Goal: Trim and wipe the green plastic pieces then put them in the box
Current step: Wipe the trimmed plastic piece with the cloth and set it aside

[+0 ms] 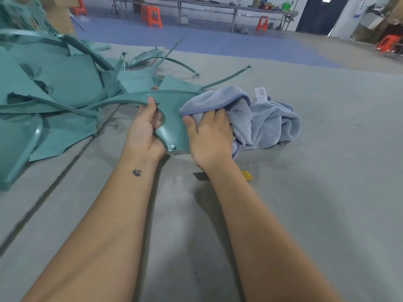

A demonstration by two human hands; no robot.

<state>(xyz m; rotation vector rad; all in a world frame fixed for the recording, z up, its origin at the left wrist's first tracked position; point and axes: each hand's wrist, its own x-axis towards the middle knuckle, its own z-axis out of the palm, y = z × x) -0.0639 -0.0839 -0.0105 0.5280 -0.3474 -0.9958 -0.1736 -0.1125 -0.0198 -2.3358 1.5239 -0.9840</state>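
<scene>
Grey matting covers the wide desk [305,192] under my two hands, and beyond it I see a blue-floored workshop with long steel tables [235,7]. I count five orange plastic stools [152,16] back there, one cut off at the top left edge, and one green watering can [287,5].

My left hand [145,129] grips the curved green plastic piece with a round cut-out [174,118], thumb on its upper face and fingers curled through from beneath; it sits just above the desk at centre. I can make out two small screw holes in it. My right hand [210,138] clutches one pale blue microfibre cloth [257,120], pressing a fold of it onto the piece's right side; the rest of the cloth trails onto the desk, its white label [260,94] sticking up.

To the left lies a heap of more green plastic panels and thin curved strips [54,88]. They overlap too much for a count, and the heap runs off the left edge. A small yellow-and-black tool [247,175] is mostly hidden behind my right forearm. Brown cardboard [63,16] shows behind the heap, cropped; I cannot tell whether it is the box.
</scene>
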